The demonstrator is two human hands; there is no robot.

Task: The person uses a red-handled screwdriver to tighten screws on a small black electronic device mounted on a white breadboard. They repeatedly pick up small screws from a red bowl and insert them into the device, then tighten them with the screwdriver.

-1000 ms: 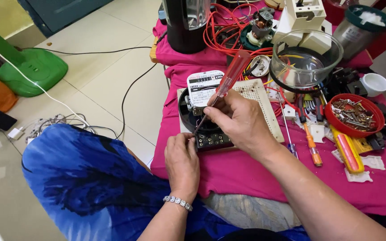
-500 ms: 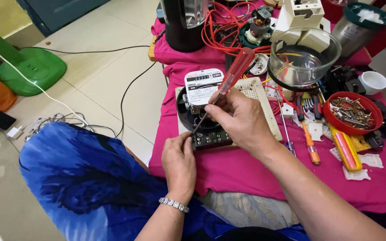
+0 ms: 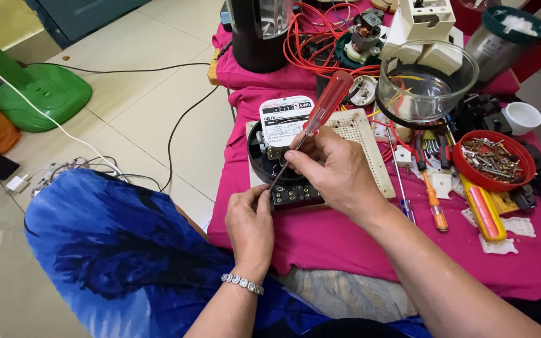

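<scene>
A round black electric meter (image 3: 270,156) with a white dial plate lies on a cream perforated board (image 3: 358,134) on the pink cloth. My right hand (image 3: 336,169) grips a screwdriver (image 3: 320,112) with a clear red handle; its tip points down into the meter's black terminal block (image 3: 295,195). My left hand (image 3: 250,225) rests at the block's near left corner, fingers pressed against it. A bracelet circles my left wrist.
A red bowl of screws (image 3: 488,159), several screwdrivers (image 3: 433,200) and a yellow-red tool (image 3: 483,209) lie to the right. A glass bowl (image 3: 427,81), red wires (image 3: 311,44) and a black appliance (image 3: 259,34) stand behind. A green fan base (image 3: 42,94) and cables sit on the floor.
The view has shifted slightly; the red screwdriver handle has tilted a little. Both hands stay at the meter's terminal block.
</scene>
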